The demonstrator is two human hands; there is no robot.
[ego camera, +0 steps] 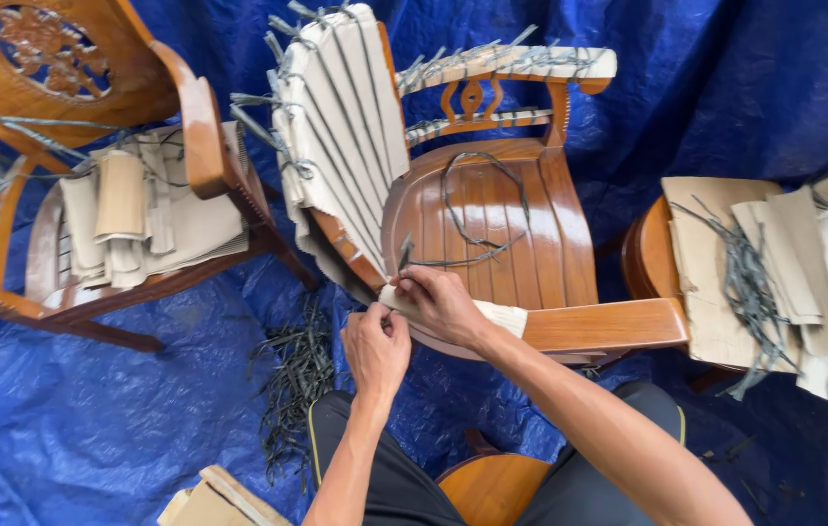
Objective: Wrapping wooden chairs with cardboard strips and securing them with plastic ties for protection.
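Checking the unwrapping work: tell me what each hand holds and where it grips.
Both hands pinch the pale cardboard wrap at its loose end on the chair's armrest: left hand below, right hand on top.

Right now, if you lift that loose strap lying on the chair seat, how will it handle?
Likely floppy: the strap lies in slack curves on the seat. Probably light, being thin and narrow. It may slide easily, since the wood looks glossy.
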